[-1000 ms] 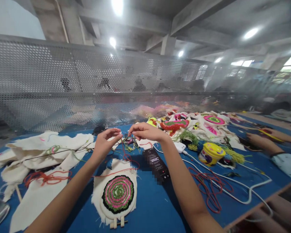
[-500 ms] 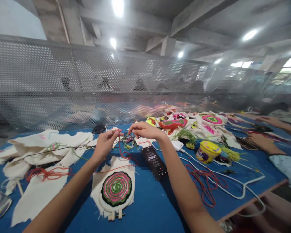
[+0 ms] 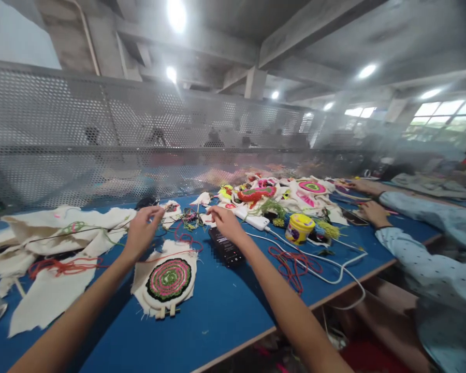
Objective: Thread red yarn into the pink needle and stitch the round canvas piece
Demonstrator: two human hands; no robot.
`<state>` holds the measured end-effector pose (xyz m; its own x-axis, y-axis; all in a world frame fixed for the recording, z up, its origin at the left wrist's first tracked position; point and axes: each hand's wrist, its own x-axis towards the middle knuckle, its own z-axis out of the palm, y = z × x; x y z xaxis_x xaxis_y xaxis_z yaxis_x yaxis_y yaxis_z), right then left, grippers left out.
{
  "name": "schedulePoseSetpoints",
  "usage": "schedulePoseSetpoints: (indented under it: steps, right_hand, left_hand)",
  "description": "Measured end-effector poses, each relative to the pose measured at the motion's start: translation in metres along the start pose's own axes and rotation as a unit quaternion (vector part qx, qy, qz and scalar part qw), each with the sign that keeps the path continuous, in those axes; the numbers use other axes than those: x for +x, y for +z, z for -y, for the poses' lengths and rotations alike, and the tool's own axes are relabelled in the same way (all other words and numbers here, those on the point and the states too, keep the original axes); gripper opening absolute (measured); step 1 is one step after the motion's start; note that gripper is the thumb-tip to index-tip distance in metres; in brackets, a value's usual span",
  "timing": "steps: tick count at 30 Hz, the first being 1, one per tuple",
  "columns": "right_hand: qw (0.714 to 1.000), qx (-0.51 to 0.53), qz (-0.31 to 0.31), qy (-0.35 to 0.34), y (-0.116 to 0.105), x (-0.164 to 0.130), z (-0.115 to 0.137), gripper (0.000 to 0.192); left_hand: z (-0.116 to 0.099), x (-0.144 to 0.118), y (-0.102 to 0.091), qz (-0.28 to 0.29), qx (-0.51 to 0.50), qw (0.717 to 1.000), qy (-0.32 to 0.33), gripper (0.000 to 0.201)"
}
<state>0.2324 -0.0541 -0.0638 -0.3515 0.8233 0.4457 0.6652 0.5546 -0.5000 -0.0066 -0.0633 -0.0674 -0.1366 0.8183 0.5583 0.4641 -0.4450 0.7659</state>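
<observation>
My left hand (image 3: 143,232) is raised over the left side of the embroidery hoop (image 3: 149,298), its thumb and fingers apart and nothing visible between them. The hoop lies flat on frayed cream cloth, with a round pink, green and black yarn pattern (image 3: 170,280). Red yarn (image 3: 186,239) curls loosely on the table beyond it. My right hand (image 3: 228,225) hovers above the phone (image 3: 227,248), fingers bent and spread a little, apparently holding nothing. Between the two hands lies a tangle of coloured thread ends (image 3: 192,218).
Cream cloth (image 3: 54,305) with red yarn (image 3: 58,267) covers the left side. To the right are a power strip (image 3: 257,221), white cable (image 3: 336,280), yellow tub (image 3: 300,228) and red yarn (image 3: 291,267). A co-worker's hands (image 3: 375,213) are farther right. A perforated screen (image 3: 140,124) stands behind.
My hands have moved apart, from almost meeting over the yarn to opposite sides of it. The strand that rose to my left hand now lies lower. The view has swung right.
</observation>
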Motion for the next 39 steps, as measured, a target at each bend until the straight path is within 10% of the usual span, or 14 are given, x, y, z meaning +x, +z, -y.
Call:
schedulePoseSetpoints:
  steps: [7, 22, 39]
  right_hand:
    - [0.988, -0.110, 0.067, -0.090, 0.042, -0.030, 0.007, 0.028]
    - [0.966, -0.197, 0.089, -0.143, 0.049, -0.033, 0.012, 0.026]
    - [0.967, -0.195, 0.103, -0.128, 0.055, -0.034, 0.008, 0.026]
  left_hand:
    - [0.001, -0.033, 0.010, 0.098, 0.099, 0.979, 0.151, 0.031]
    - [0.023, -0.043, 0.009, 0.154, 0.212, 0.932, 0.249, 0.036]
    - [0.009, -0.042, 0.005, 0.099, 0.359, 0.882, 0.288, 0.029]
